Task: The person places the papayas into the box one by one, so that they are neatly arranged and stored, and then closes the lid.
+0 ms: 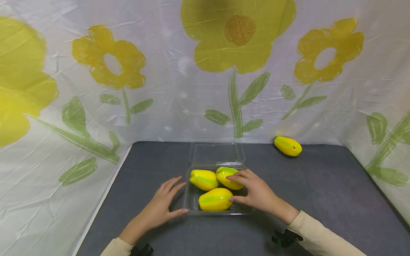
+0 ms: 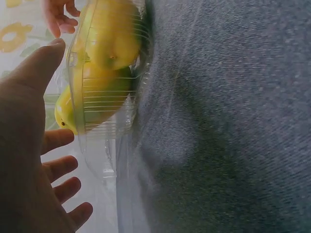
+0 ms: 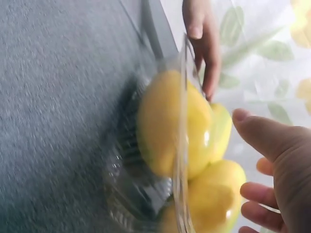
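Observation:
A clear plastic clamshell box (image 1: 245,209) lies with its lid (image 1: 217,153) folded back. Three yellow-green, papaya-like fruits sit in it: one at the back left (image 1: 203,180), one at the back right (image 1: 228,177) and one in front (image 1: 215,200). My right hand (image 1: 256,190) hovers over the box's right side, fingers spread and slightly bent by the back-right fruit; in the right wrist view the hand (image 3: 291,170) grips nothing. My left hand (image 1: 161,204) is at the box's left wall, fingers relaxed, thumb near the front-left corner, holding nothing. Whether its fingertips touch the wall, I cannot tell.
Another yellow-green fruit (image 1: 288,146) lies at the table's back edge, right of the box. The dark grey table (image 1: 320,199) ends at a white curtain (image 1: 169,89) printed with yellow flowers, which hangs behind and at both sides.

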Available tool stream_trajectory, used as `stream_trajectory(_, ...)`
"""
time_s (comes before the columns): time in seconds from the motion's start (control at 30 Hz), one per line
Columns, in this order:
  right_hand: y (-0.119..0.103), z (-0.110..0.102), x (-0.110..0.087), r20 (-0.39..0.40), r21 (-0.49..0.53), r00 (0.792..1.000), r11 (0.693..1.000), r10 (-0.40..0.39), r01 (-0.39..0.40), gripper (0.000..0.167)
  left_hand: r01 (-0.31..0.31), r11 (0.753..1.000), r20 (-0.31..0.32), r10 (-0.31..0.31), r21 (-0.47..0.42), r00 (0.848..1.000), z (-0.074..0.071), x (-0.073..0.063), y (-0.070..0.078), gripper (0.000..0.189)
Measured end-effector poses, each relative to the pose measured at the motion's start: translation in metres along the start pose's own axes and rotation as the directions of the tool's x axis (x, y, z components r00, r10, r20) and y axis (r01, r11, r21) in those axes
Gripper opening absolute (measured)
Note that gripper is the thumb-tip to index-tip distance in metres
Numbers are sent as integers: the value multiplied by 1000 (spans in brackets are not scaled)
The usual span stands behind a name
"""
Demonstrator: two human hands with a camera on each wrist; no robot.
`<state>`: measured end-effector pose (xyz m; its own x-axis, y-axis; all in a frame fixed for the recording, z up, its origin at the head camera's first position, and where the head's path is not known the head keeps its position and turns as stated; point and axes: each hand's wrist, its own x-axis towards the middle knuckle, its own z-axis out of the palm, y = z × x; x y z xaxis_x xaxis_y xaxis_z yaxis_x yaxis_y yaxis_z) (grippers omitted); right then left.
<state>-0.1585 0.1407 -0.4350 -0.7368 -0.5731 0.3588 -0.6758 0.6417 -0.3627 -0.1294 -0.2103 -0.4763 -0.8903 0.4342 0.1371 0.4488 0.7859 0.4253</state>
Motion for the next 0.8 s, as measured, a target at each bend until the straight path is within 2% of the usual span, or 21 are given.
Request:
stream_trajectory(0.4, -11, 16, 3, 35, -37, 999, 999, -23, 24, 61, -13, 1000, 21, 13, 1, 1000, 2, -1, 1, 89)
stream_trajectory(0.6, -18, 18, 7, 89, -50, 996, 999, 3, 2, 60, -14, 1000, 23, 14, -6, 1000, 2, 0, 1, 89)
stream_trajectory(0.8, -21, 20, 11, 106, -71, 994, 997, -1, 8, 59, -8, 1000, 35, 8, -15, 999, 2, 1, 2, 90)
